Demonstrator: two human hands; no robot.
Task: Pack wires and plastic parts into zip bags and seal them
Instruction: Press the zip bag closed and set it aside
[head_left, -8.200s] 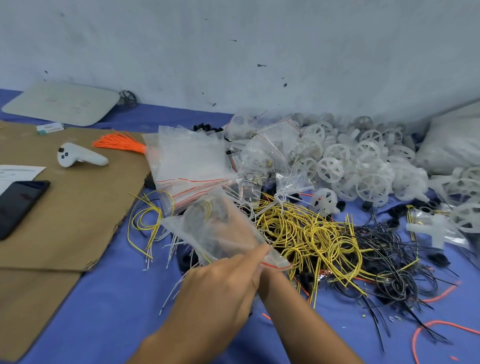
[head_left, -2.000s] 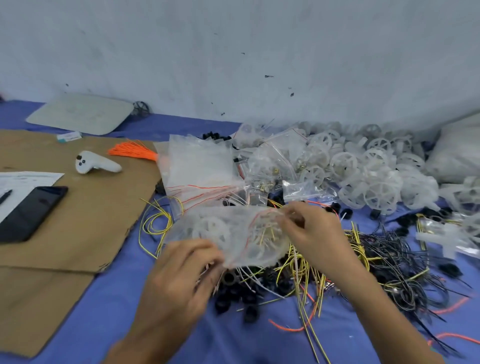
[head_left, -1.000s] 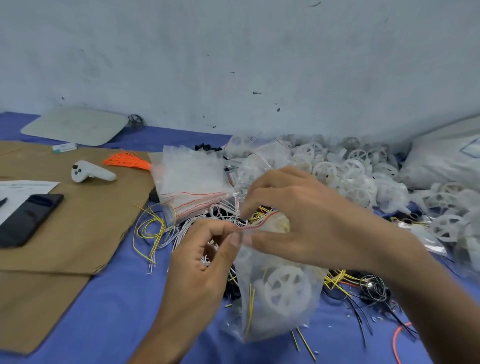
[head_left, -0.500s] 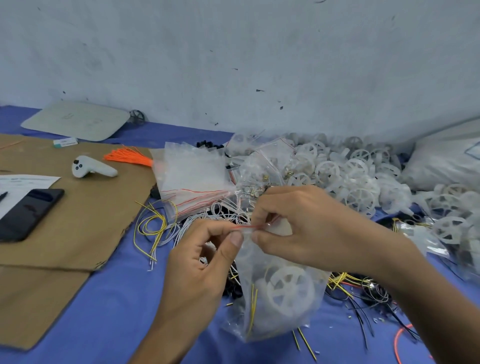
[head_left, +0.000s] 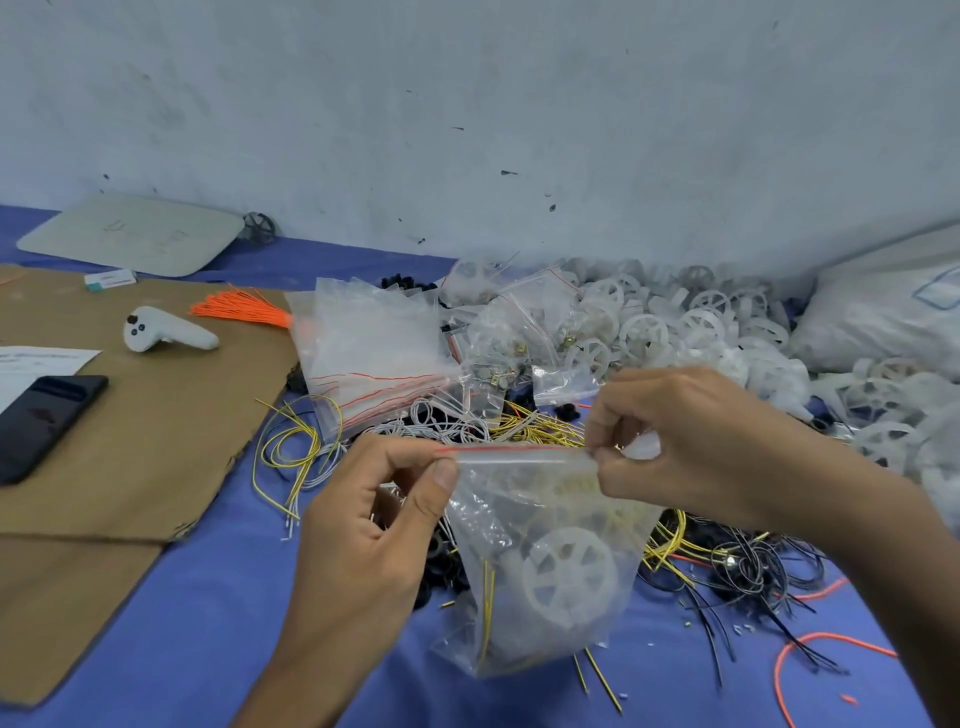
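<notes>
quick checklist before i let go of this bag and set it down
1. Left hand pinches the left end of the zip strip: ok.
2. Right hand pinches the strip's right end: ok.
3. Strip pressed shut along its whole length: cannot tell.
4. White plastic wheel sits low inside the zip bag: ok.
5. Yellow wires in the bag lie below the strip, and none is seen crossing it: ok.
6. Flat spot straight below: not ok, loose wires lie there. The blue cloth to the left is bare.
</notes>
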